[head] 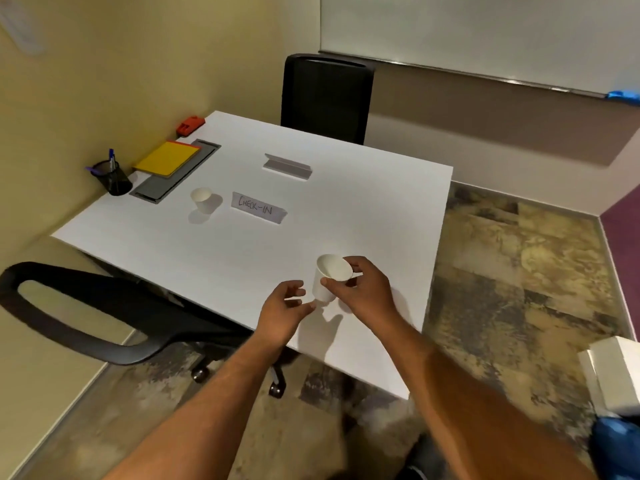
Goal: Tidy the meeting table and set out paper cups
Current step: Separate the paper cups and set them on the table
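- Done so far, judging by layout: one paper cup [201, 199] already stands upright on the white surface [363, 209], far-left part, just beside the "CHECK-IN" card [258, 211].
- Tidy part looks mostly sorted: yellow folder [167, 158] lies on the grey cable tray [175, 171] at the left edge, pen pot [111, 176] near the corner, red item [189, 125] at the far corner. Second folded card [286, 166] sits mid-surface w/ its back to the camera.
- In progress: second cup [329, 278] held at the near-right part of the surface, tilted, mouth toward the camera. Right hand [363, 292] pinches it, thumb on the front wall under the rim, fingers curled round the far side.
- Left hand [285, 306] just beside the cup's base, fingers loosely curled, holding nothing; fingertip prob. near or brushing the base, can't tell if touching.
- Left to do, my guess: set this cup down upright, maybe more cups for other seats. No spare stack in view.
- Hard to make out: whether the cup's base is on the surface or just above it; shadow below suggests lifted, not sure.
- Text on the far card hidden. Red item too small to ID.
- Cut off: white box [614, 372] & blue thing [620, 448] at the right edge on the floor; near chair [104, 306] partly out of frame. Far chair [327, 97] is tucked in behind the surface.
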A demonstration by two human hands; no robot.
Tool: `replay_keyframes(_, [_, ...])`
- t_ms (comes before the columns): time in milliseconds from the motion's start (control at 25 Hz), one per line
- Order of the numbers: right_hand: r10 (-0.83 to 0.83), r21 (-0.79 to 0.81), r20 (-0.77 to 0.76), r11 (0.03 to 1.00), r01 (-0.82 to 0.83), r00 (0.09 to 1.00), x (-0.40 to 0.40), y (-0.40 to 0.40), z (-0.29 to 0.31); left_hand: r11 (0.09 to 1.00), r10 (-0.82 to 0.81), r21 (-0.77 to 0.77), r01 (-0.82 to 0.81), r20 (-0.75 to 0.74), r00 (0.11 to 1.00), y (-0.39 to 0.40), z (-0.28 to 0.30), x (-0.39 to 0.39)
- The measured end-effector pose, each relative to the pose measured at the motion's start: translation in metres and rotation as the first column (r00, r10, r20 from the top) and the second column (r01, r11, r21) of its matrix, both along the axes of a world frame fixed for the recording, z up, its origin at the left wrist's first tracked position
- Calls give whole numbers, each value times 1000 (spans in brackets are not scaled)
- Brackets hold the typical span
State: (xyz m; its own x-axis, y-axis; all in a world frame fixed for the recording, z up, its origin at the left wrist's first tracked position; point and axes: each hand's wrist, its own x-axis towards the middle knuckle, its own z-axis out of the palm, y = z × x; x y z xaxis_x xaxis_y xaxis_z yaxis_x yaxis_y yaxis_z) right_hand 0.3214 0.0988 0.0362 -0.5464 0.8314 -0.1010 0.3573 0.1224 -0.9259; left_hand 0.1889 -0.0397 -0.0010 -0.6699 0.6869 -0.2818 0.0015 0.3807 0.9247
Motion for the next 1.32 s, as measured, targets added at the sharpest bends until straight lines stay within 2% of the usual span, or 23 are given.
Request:
replay_keyframes(200, [130, -8, 46, 991, -130, 990, 84, 117, -21, 978, 209, -45, -205, 135, 969, 86, -11, 84])
replay_keyframes(360, [174, -23, 41, 985, -173, 984, 109, 182, -18, 943, 328, -31, -330, 240, 914, 145, 0, 121])
replay_keyframes(520, [155, -35, 31, 988, -153, 987, 98, 220, -20, 918, 383, -2, -396, 265, 885, 184, 1, 127])
replay_keyframes(840, [132, 60, 67, 989, -136, 989, 69, 301, -21, 919, 384, -15, -394, 251, 888, 271, 3, 92])
replay_keyframes(1080, [263, 61, 78, 961, -268, 962, 24, 363, -43, 858, 502, -21, -512, 238, 832, 321, -5, 76])
replay_keyframes(1200, [396, 75, 82, 912, -402, 914, -1, 410, -60, 771, 623, -34, -635, 246, 743, 358, -22, 65])
replay_keyframes(1320, [569, 105, 83, 811, -575, 818, -24, 471, -71, 611, 771, -48, -790, 263, 580, 411, -30, 68])
